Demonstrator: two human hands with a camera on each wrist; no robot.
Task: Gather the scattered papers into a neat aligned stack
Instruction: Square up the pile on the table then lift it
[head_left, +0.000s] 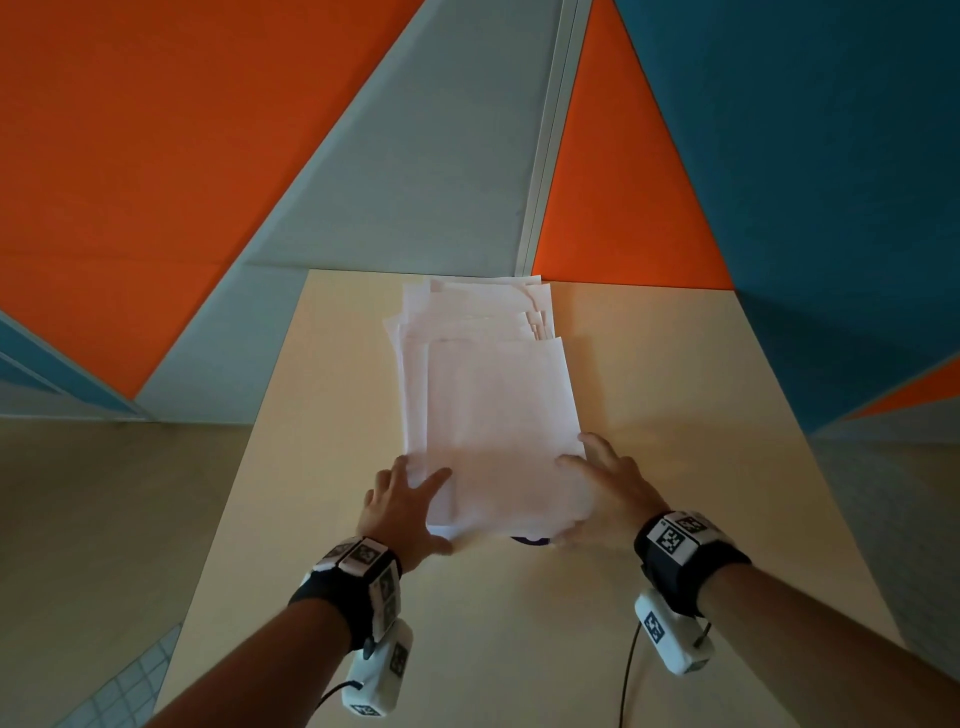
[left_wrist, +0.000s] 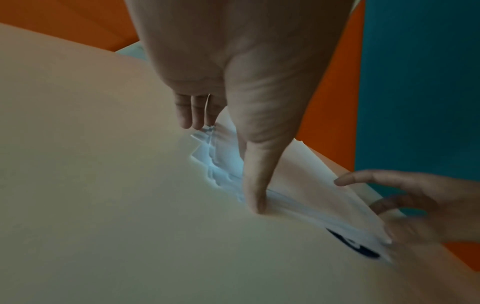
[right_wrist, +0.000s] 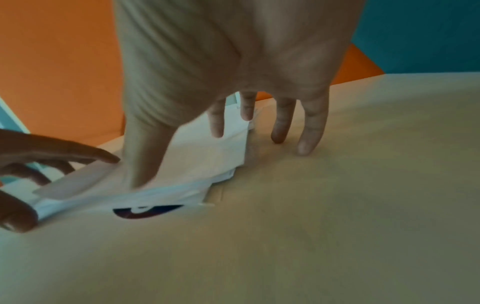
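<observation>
A loose stack of white papers (head_left: 493, 405) lies lengthwise on the beige table (head_left: 675, 364), its far sheets fanned out of line. The lowest sheet shows a dark purple mark (head_left: 527, 540) at the near edge. My left hand (head_left: 431, 512) is at the near-left corner, index finger laid on top. Its thumb (left_wrist: 255, 185) presses down at the near edge of the papers (left_wrist: 298, 185). My right hand (head_left: 576, 501) is at the near-right corner. Its thumb (right_wrist: 140, 160) and two fingers lie on the papers (right_wrist: 202, 156); the other two fingertips touch the table.
The table's far edge meets orange, grey and blue wall panels (head_left: 363, 156), and the stack's far end reaches that edge. Bare tabletop runs along both sides of the stack and in front of my wrists. Cables hang from both wrist cameras.
</observation>
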